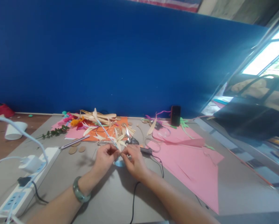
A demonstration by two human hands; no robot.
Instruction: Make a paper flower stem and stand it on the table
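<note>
My left hand [108, 155], below a green bangle [80, 190], and my right hand [133, 158] meet at the middle of the table. Pinched between their fingertips is the base of a cream flower of dry husk-like petals [119, 140]. A thin pale-blue stem [105, 130] slants up and left beside it, ending in a pointed cream petal; whether it joins the flower is hidden. Under the fingers shows a light-blue round piece [119, 163]. Just beyond the right hand are scissors [131, 138] and a dark-handled tool [146, 151] with a black cord.
Pink paper sheets [192, 168] cover the right. Behind my hands lie orange paper [102, 133], a husk bundle [98, 116] and colourful crafted pieces [75, 122]. A white power strip [30, 189] with cables runs along the left, near wooden discs [72, 150]. A dark phone-like object [175, 116] leans on the blue partition.
</note>
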